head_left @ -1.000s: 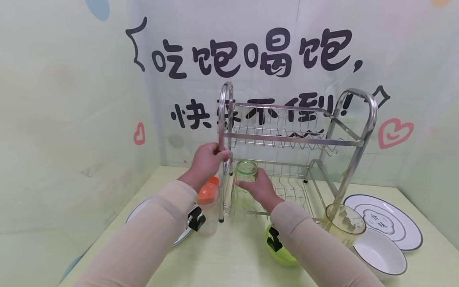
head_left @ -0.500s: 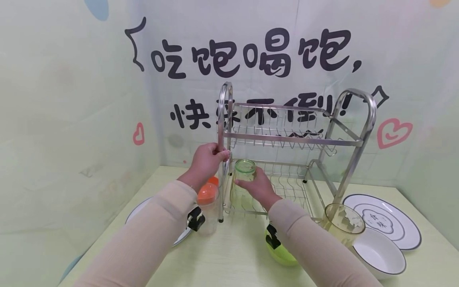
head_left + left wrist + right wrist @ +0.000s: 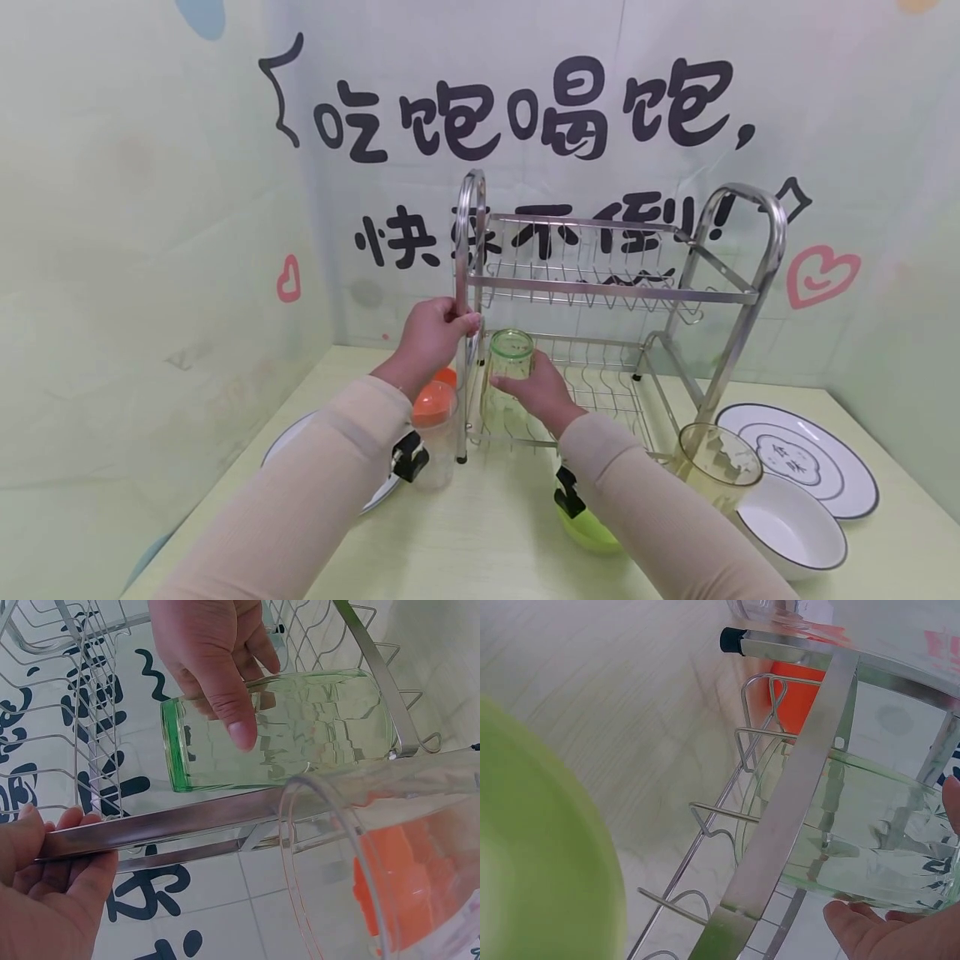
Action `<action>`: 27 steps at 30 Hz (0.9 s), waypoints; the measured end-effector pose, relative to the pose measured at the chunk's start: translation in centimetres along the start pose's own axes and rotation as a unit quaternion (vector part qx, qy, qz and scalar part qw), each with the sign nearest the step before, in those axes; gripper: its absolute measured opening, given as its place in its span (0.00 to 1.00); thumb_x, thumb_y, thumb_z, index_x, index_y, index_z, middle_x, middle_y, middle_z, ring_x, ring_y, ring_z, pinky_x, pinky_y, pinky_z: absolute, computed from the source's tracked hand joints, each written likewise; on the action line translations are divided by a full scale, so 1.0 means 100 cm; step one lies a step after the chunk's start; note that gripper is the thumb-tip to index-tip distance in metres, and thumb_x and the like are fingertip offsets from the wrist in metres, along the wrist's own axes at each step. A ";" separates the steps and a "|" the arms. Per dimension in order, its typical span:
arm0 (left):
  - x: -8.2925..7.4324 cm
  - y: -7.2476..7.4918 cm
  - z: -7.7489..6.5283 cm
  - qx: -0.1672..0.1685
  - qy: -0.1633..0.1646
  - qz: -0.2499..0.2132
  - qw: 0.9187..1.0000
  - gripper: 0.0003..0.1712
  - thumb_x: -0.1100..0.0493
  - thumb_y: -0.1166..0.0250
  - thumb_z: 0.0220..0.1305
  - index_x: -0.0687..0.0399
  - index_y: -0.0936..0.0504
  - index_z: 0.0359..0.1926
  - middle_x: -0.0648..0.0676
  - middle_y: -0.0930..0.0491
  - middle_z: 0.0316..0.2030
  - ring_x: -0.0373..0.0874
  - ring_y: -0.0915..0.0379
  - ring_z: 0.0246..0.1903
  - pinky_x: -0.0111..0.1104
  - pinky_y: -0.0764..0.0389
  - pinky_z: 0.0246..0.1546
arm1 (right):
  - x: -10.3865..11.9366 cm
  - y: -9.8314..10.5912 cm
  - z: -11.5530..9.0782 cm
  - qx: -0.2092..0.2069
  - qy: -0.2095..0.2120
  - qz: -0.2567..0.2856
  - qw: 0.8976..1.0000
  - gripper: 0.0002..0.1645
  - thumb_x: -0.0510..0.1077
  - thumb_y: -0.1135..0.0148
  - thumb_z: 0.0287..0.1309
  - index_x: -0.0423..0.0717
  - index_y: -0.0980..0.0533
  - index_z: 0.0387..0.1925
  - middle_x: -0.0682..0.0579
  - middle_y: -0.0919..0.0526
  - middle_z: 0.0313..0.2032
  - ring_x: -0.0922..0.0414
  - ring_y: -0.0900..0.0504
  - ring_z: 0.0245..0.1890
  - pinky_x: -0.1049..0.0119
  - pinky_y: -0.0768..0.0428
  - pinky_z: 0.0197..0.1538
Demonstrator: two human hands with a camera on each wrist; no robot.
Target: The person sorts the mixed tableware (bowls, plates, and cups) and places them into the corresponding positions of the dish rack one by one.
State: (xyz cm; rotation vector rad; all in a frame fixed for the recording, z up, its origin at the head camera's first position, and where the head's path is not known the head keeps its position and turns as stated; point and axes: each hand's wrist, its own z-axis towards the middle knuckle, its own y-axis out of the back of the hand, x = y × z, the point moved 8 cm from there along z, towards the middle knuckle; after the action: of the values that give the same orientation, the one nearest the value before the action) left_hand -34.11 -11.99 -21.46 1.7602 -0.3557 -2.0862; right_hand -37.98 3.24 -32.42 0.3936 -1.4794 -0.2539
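Note:
A clear green-tinted drinking glass stands upside down at the left end of the lower tier of a metal dish rack. Its thick green base faces up, while its mouth end is down by the wires in the right wrist view. My right hand grips the glass from the right side, thumb across the front in the left wrist view. With fingers and thumb around it, my left hand holds the rack's left front post. The right fingers behind the glass are partly hidden.
Left of the rack stands a clear plastic cup beside an orange item, near a partly covered white plate. A green bowl sits in front. At right are an amber glass, white bowl and patterned plate.
The glass and my right hand have shifted very slightly upward in the head view. My left hand keeps its hold on the post, and the rack stays in place.

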 end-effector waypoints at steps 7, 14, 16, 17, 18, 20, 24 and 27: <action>0.000 0.003 0.000 -0.006 -0.007 0.000 1.000 0.10 0.59 0.39 0.67 0.64 0.21 0.38 0.60 0.17 0.40 0.52 0.26 0.43 0.37 0.30 0.41 | -0.001 -0.002 -0.002 0.007 -0.004 -0.016 1.000 0.43 0.45 0.27 0.51 0.41 0.37 0.66 0.41 0.30 0.63 0.41 0.32 0.63 0.43 0.33 0.63; 0.003 0.000 0.002 -0.001 -0.002 -0.010 1.000 0.10 0.58 0.39 0.67 0.63 0.20 0.38 0.61 0.17 0.42 0.52 0.27 0.43 0.38 0.28 0.43 | -0.005 0.002 -0.009 0.002 -0.037 -0.061 0.997 0.48 0.44 0.27 0.50 0.36 0.41 0.68 0.37 0.28 0.61 0.39 0.28 0.59 0.44 0.30 0.60; 0.002 0.000 0.002 -0.001 -0.002 -0.009 1.000 0.10 0.58 0.39 0.67 0.63 0.20 0.38 0.60 0.17 0.42 0.51 0.26 0.43 0.38 0.28 0.44 | -0.005 0.004 -0.009 0.000 -0.042 -0.079 0.996 0.49 0.44 0.28 0.51 0.34 0.43 0.68 0.35 0.29 0.61 0.38 0.27 0.58 0.44 0.28 0.60; 0.002 0.000 0.002 -0.001 -0.001 -0.009 1.000 0.10 0.58 0.39 0.67 0.63 0.20 0.38 0.60 0.18 0.41 0.51 0.26 0.43 0.38 0.27 0.44 | -0.005 0.004 -0.009 0.000 -0.044 -0.088 0.995 0.49 0.45 0.28 0.52 0.33 0.43 0.69 0.34 0.30 0.62 0.38 0.27 0.58 0.44 0.28 0.60; 0.002 0.000 0.002 -0.002 -0.001 -0.008 1.000 0.10 0.58 0.39 0.67 0.63 0.20 0.38 0.59 0.17 0.41 0.50 0.26 0.43 0.38 0.27 0.45 | -0.006 0.005 -0.009 0.001 -0.045 -0.096 0.994 0.49 0.45 0.28 0.52 0.32 0.44 0.69 0.33 0.30 0.62 0.38 0.27 0.58 0.45 0.28 0.59; 0.003 0.001 0.001 -0.003 0.001 -0.004 1.000 0.10 0.58 0.39 0.67 0.62 0.20 0.38 0.58 0.18 0.40 0.50 0.26 0.42 0.38 0.28 0.43 | -0.007 0.006 -0.008 0.003 -0.047 -0.106 0.993 0.49 0.45 0.29 0.53 0.30 0.44 0.68 0.32 0.31 0.62 0.37 0.27 0.58 0.45 0.28 0.59; 0.003 0.001 0.001 -0.004 0.004 -0.002 1.000 0.10 0.58 0.38 0.67 0.62 0.20 0.38 0.57 0.18 0.39 0.50 0.27 0.41 0.37 0.28 0.41 | -0.006 0.006 -0.008 0.006 -0.042 -0.112 0.993 0.47 0.45 0.30 0.54 0.28 0.42 0.67 0.31 0.29 0.60 0.37 0.27 0.57 0.46 0.26 0.58; 0.002 0.002 0.000 -0.005 -0.002 -0.002 1.000 0.09 0.58 0.38 0.67 0.62 0.20 0.38 0.57 0.18 0.39 0.49 0.28 0.40 0.36 0.29 0.40 | -0.006 0.006 -0.007 0.005 -0.038 -0.107 0.994 0.45 0.44 0.30 0.54 0.28 0.40 0.66 0.32 0.28 0.59 0.37 0.27 0.57 0.46 0.26 0.57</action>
State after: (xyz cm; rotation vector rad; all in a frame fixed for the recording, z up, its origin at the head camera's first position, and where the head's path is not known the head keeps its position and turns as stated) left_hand -34.08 -12.21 -21.55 1.7526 -0.3421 -2.0897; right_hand -37.36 4.05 -32.75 0.5572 -1.5152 -0.4355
